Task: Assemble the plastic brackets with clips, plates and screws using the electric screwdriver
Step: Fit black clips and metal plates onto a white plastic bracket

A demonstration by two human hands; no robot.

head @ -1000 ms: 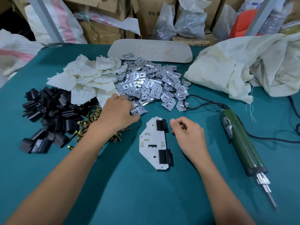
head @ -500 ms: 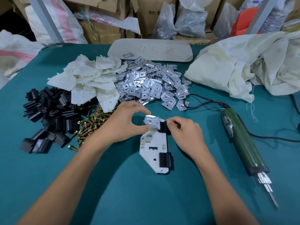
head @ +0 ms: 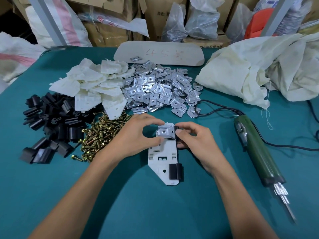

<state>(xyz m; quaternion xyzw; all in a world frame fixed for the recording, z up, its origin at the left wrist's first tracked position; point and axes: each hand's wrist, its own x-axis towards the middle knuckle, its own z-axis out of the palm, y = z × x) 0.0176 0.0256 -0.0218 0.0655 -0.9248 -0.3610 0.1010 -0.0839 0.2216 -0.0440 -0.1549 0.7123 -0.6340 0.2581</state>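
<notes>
While my left hand [head: 136, 135] and right hand [head: 195, 140] are both pinching the shiny plate [head: 164, 131] onto the top of the white bracket [head: 162, 161] on the table [head: 155, 213], I am trying to line the holes up slowly.

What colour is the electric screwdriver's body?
The screwdriver is dark green, best seen in the head view.
</notes>
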